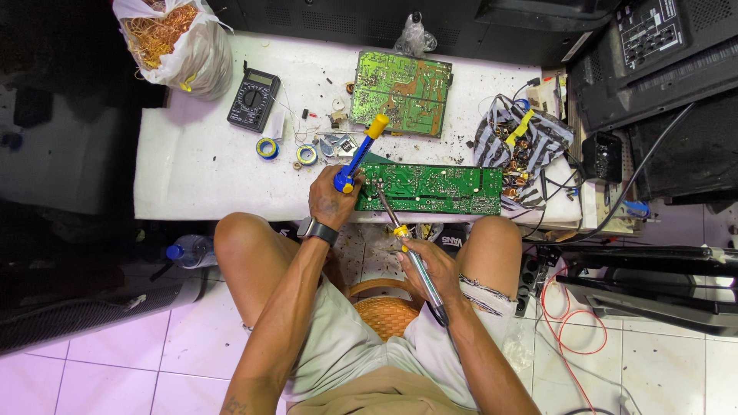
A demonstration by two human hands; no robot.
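- Soldering iron (409, 250) sits in the right hand (432, 269), fingers clamped round its grey handle, the tip slanting up and left onto the left end of the long green circuit board (430, 188).
- Left hand (332, 198) is closed on a blue-and-yellow desoldering pump (357, 154), its nozzle end held at the board's left edge, just beside the iron's tip; a smartwatch (317, 229) is on that wrist.
- The long board lies at the near edge of the white desk (192, 165), between the person's knees; whether the iron's tip touches a joint is too small to tell.
- Judged from this grip, the step goes best if the iron and the pump nozzle meet on the same joint, with the pump kept steady and close so the softened solder is drawn off cleanly.
- The left hand seems to rest against the board's edge, which should help steady it; a slip could drag the hot tip across neighbouring joints.
- Farther back on the desk: a second green circuit board (401, 92), a black multimeter (253, 98), small solder reels (267, 147), and a bag of copper wire scrap (173, 42).
- A striped cloth with tangled wires (519, 142) lies to the right of the long board.
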